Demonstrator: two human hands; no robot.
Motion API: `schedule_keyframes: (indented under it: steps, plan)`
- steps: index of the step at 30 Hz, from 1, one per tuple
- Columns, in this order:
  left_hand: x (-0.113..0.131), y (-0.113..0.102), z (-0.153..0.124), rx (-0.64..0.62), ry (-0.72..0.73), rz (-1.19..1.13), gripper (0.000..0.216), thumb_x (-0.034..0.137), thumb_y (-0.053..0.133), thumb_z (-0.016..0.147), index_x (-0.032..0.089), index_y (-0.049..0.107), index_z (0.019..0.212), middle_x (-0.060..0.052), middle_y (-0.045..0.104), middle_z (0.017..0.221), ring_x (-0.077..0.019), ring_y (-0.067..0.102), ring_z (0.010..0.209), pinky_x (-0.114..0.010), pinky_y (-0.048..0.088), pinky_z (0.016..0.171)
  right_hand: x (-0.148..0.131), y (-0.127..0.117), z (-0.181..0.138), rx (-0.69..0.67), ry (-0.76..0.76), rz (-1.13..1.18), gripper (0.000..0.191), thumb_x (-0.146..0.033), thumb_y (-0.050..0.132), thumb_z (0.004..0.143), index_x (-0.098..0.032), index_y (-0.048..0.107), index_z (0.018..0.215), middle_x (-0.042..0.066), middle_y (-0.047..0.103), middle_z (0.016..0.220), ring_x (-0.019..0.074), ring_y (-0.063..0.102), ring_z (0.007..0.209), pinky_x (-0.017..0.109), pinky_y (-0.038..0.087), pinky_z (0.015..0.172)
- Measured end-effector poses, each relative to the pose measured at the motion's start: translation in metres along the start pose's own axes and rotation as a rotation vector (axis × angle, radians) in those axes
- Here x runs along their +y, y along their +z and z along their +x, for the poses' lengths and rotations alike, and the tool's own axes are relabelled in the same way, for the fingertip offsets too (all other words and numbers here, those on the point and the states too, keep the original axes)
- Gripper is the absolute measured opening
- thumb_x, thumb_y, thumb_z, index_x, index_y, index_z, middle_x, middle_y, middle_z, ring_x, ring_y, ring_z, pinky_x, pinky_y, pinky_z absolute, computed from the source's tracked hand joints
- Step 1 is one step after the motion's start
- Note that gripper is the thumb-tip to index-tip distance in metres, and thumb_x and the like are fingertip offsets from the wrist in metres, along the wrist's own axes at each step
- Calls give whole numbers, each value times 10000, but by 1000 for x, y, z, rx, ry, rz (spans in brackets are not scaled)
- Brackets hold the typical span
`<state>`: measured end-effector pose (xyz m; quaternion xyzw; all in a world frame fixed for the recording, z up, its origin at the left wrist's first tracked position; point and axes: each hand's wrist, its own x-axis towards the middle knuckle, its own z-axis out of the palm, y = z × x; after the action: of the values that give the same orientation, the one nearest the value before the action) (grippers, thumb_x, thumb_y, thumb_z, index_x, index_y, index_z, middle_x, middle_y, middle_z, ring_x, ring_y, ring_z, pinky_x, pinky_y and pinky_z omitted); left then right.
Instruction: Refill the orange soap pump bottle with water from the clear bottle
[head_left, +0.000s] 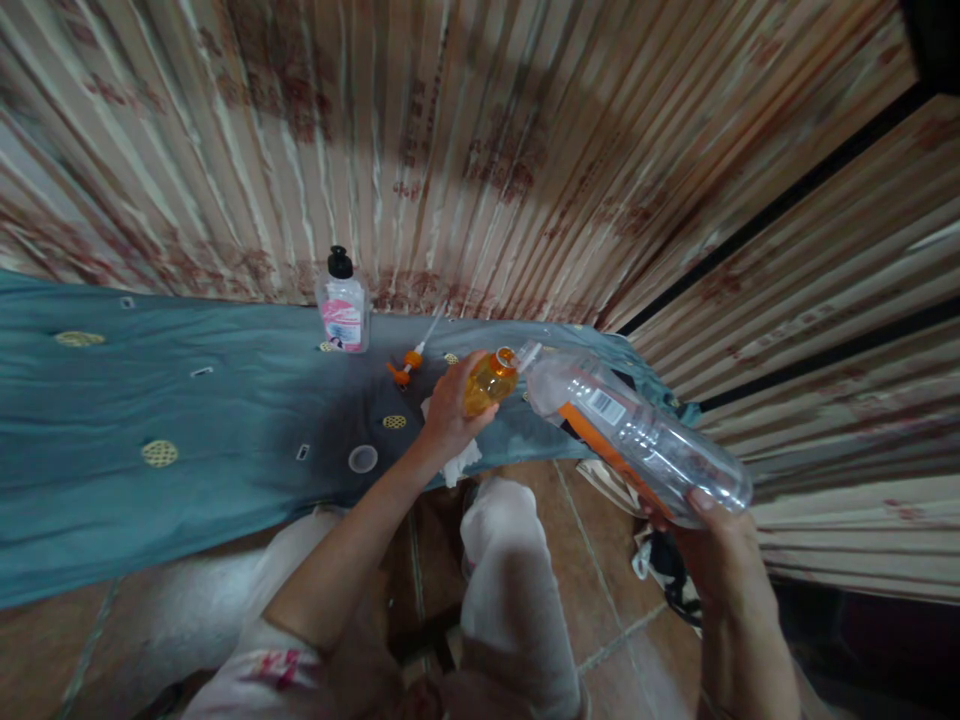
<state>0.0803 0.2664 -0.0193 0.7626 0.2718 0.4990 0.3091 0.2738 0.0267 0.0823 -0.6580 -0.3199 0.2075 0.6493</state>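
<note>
Spillage onto the blue cloth (187, 400) likely from any wobble, with left hand (450, 408) curled round the small orange bottle (489, 383) just above the cloth's edge and right hand (721, 545) clasping the base of the tilted clear bottle (637, 432), mouths merely touching, neck unsteadied.

Left hand (448, 412) stretched forward, right hand (724, 555) nearer body; fingers (461, 370) of both curled closed.

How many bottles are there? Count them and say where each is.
3. A pink-labelled bottle stands on the blue cloth; the left hand holds a small orange bottle; the right hand holds a large clear bottle, tilted. None looks hidden.
</note>
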Motion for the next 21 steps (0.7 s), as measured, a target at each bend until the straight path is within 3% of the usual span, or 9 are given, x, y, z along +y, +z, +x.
schedule_keyframes:
  steps: [21]
  plan:
    - [1, -1, 0, -11, -6, 12, 696, 242, 695, 784, 199, 426, 1424, -130, 656, 1330, -296, 648, 1227, -455, 506, 1073, -5, 4, 0, 18, 17, -3, 419, -416, 769, 736, -227, 707, 1105, 20, 681, 776, 163, 585, 573, 261, 420, 449]
